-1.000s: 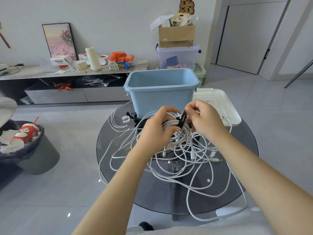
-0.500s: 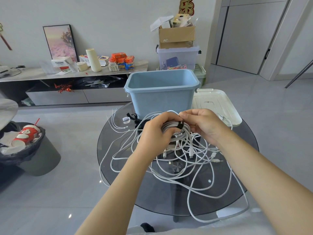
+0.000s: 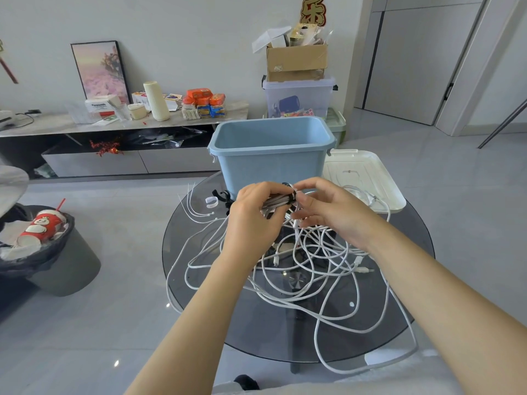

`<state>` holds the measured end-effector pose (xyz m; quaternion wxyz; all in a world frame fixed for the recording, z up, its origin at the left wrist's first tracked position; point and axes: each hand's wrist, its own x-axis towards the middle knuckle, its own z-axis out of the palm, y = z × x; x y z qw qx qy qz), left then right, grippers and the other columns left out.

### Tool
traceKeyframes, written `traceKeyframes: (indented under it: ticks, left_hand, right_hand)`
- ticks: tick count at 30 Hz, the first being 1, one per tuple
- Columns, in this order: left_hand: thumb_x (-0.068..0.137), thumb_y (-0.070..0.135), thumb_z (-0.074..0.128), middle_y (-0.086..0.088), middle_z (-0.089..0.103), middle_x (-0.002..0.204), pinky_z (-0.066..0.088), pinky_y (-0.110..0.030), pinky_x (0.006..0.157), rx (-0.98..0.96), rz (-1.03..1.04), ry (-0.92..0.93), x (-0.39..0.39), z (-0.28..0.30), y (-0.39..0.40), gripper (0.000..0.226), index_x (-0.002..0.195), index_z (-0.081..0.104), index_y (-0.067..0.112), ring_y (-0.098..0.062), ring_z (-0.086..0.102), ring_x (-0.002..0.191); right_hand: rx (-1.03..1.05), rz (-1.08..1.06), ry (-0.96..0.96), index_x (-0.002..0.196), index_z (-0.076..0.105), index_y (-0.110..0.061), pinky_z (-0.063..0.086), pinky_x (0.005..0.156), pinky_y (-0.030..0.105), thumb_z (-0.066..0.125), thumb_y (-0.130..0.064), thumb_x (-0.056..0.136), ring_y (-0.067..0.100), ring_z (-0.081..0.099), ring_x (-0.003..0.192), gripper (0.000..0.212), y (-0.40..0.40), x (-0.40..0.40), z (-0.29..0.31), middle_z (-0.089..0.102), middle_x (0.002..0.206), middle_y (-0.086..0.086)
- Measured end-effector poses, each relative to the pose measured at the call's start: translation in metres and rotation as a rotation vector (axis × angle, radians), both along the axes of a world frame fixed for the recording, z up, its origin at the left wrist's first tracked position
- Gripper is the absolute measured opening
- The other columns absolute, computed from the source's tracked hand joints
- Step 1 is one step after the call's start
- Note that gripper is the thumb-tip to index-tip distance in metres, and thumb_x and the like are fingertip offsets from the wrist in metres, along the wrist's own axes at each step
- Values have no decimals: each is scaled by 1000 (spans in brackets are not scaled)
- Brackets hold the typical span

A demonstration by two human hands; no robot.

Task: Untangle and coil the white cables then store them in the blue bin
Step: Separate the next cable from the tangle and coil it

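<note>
Left hand (image 3: 251,215) curled round coiled bundle (image 3: 275,202), long axis running rightward. Right hand (image 3: 322,208) pinches black strap (image 3: 291,192) at bundle's right end. Blue bin (image 3: 271,163) directly beyond both hands; loose white cables (image 3: 313,269) on counter (image 3: 405,295) beneath.

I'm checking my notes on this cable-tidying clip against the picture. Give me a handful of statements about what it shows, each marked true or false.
1. The left hand grips a bundle of coiled cable. True.
2. The blue bin has its lid on. False: it is open, and the white lid lies on the table to its right.
3. A black strap goes round the bundle. True.
4. All white cables are coiled. False: loose cables sprawl over the glass table.
5. The right hand rests flat on the table. False: its fingers are at the strap.
</note>
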<state>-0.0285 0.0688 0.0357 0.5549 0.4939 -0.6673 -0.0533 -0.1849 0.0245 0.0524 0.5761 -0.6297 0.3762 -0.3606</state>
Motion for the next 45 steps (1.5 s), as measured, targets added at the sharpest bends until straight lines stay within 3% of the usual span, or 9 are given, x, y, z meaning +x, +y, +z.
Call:
traceKeyframes:
  ticks: [6, 10, 14, 21, 27, 30, 35, 40, 45]
  left_hand:
    - [75, 6, 65, 23, 63, 89, 49, -40, 89, -34, 26, -62, 1, 2, -1, 22, 92, 68, 20, -19, 61, 97]
    - [75, 3, 68, 20, 62, 90, 36, -31, 106, -86, 15, -100, -1, 0, -3, 18, 91, 69, 11, 5, 52, 96]
    - [73, -3, 70, 19, 60, 91, 26, -25, 105, -121, 56, -119, 0, -1, -3, 24, 93, 69, 9, 13, 40, 104]
    - [73, 0, 62, 4, 69, 106, 33, -43, 104, -84, 59, -241, 6, -8, -7, 31, 101, 70, 10, -2, 52, 106]
    - [80, 12, 53, 0, 64, 122, 32, -35, 103, 116, 81, -256, 6, -6, -9, 28, 103, 68, 12, -29, 54, 112]
    - [86, 27, 53, -2, 64, 117, 33, -33, 99, 184, 81, -297, 6, -8, -10, 29, 106, 67, 10, -26, 52, 115]
    - [89, 19, 63, 7, 68, 101, 38, -6, 76, 411, 41, 41, 8, 2, -4, 26, 114, 66, 21, -11, 60, 99]
    - [86, 21, 68, -13, 70, 94, 53, -25, 80, 463, -28, 360, 13, 7, -6, 37, 120, 57, 30, -20, 68, 86]
    - [94, 16, 57, -7, 72, 87, 56, -24, 70, 504, -113, 618, 9, 19, -14, 25, 118, 58, 11, -12, 70, 81]
  right_hand:
    - [-68, 83, -64, 127, 49, -32, 57, 81, 32, 56, -15, 90, 27, 69, 89, 41, -1, -2, -3, 61, 100, 28]
    - [-203, 40, -3, 109, 58, -25, 57, 80, 36, 56, -6, 91, 27, 70, 84, 26, -3, -3, -3, 63, 97, 27]
    - [-246, 13, 47, 100, 58, -24, 58, 75, 36, 60, -8, 89, 23, 71, 80, 19, -4, -4, -2, 67, 87, 13]
    - [-380, -67, 169, 98, 57, -27, 59, 75, 41, 63, -11, 88, 19, 72, 75, 19, -2, 0, -4, 67, 83, 7]
    - [-433, -129, 177, 95, 58, -29, 58, 70, 46, 64, -15, 88, 21, 71, 67, 16, 1, 4, -9, 67, 77, 10]
    - [-434, -177, 208, 94, 63, -33, 57, 63, 36, 65, -24, 87, 17, 68, 59, 12, 0, 3, -7, 67, 82, 9]
    - [-509, -209, 398, 112, 62, -40, 38, 70, 11, 61, -36, 87, 0, 47, 69, 25, -8, 2, -6, 47, 100, -4]
    - [-261, 8, 304, 123, 54, -36, 36, 104, 23, 47, -32, 97, -1, 53, 109, 28, -6, 4, -8, 57, 117, -19]
    - [-209, -91, 159, 106, 60, -32, 48, 97, 41, 47, -28, 98, 13, 64, 101, 15, -9, 19, -6, 68, 106, -5]
